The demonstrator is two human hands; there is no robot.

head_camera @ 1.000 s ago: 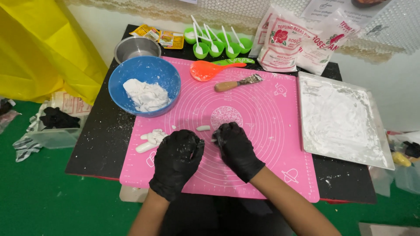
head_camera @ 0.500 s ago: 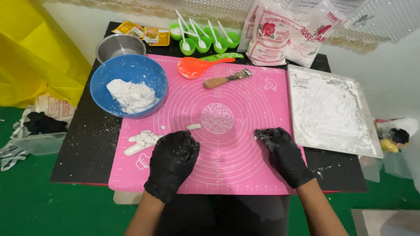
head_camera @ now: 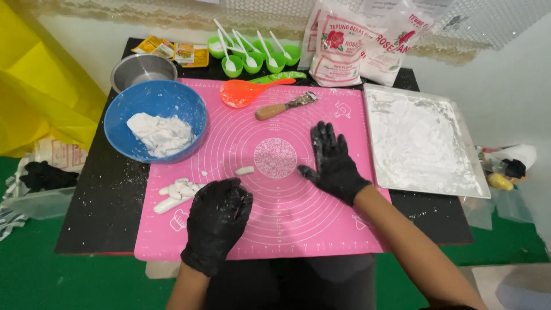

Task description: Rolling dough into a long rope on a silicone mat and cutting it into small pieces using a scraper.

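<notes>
Black-gloved right hand [head_camera: 330, 162] flat on pink mat [head_camera: 321, 229], left hand [head_camera: 221, 215] beside dough pieces [head_camera: 175, 194]

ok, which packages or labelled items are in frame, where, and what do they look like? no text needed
Flour bags: far edge of the table, right of centre, leaning together; white plastic with red print and a rose picture.
Sachets: far left corner, behind the steel bowl; small, flat, yellow and orange.
No screens or signs.
</notes>
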